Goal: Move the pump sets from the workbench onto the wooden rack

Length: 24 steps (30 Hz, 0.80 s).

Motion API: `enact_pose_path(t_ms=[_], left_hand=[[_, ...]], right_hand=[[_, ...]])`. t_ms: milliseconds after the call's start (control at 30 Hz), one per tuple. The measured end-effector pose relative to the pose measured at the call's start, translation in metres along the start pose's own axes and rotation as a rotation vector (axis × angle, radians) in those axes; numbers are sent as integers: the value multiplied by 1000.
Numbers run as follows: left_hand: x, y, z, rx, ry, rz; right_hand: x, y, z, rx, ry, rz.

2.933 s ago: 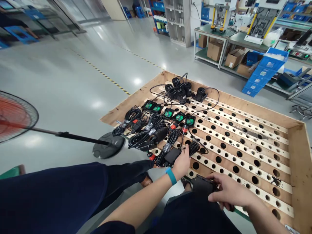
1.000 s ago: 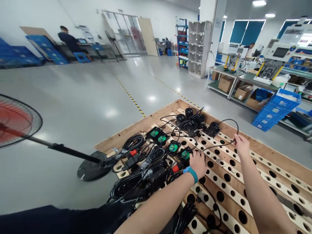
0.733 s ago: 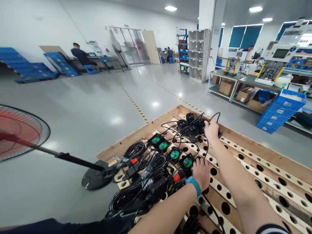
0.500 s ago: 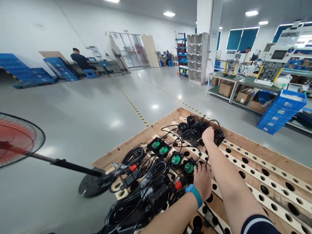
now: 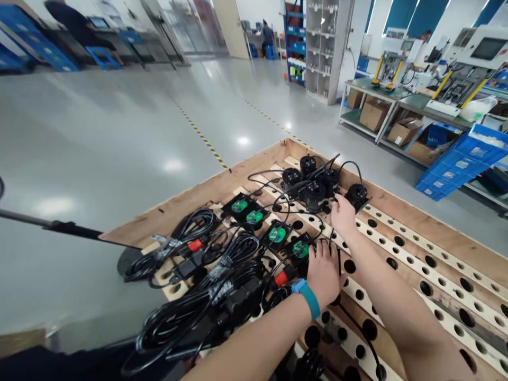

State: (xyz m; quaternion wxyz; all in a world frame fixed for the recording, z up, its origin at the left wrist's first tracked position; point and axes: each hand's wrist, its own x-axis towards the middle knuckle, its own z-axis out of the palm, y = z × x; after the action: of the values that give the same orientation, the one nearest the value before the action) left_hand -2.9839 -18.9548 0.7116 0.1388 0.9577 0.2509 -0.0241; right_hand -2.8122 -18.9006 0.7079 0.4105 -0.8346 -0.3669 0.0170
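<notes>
Head view: both hands were over a shallow wooden crate [image 5: 260, 165] floored with holed slats [image 5: 482, 312]. Left grip [image 5: 325, 275], turquoise wristband [image 5: 311, 304] behind it, lay palm down, fingers slightly spread, right beside the nearest open black box with a green board [image 5: 300, 249]; couldn't tell what, if anything, it pinned or held underneath. Black cable [image 5: 359, 324] came out below that palm and ran toward the lower right. Right grip [image 5: 344, 214] reached farther in, fingers curled, between the clustered black cylindrical units [image 5: 315, 197] and a lone black unit [image 5: 357, 196] on its right; couldn't tell whether it was closed on anything, fingertips partly hidden.

Four units sat bunched at the far corner, their leads looped over each other. Lone unit stood apart from them, near the far wall, its lead arching up. Three more green-board boxes [image 5: 254, 217] lay in a slanting row leftward. Taped cable coils [image 5: 194, 225] filled the left side, with red connectors [image 5: 281, 279] among them.

Beyond the crate: blue bins [image 5: 472, 159] stacked at a lean, a worktop [image 5: 420, 103] carrying machines with yellow uprights [image 5: 462, 87], and a seated person [image 5: 79, 26] far left.
</notes>
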Motion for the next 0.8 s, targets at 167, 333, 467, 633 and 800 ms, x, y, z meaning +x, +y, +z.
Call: enact_pose_path(t_ms=[167, 333, 467, 633, 800], left_hand=[[3, 1, 1, -58, -2, -31], [5, -3, -4, -77, -23, -12], [5, -7, -3, -107, -43, 9], [7, -9, -2, -123, -64, 45], [14, -17, -10, -146, -172, 71]], right_hand=[[-104, 31, -88, -26, -174, 7], [-219, 49, -155, 13, -476, 223], [-270, 29, -143, 162, -597, 109], [-273, -9, -98, 179, -662, -100], [-247, -40, -65, -69, -915, -77]])
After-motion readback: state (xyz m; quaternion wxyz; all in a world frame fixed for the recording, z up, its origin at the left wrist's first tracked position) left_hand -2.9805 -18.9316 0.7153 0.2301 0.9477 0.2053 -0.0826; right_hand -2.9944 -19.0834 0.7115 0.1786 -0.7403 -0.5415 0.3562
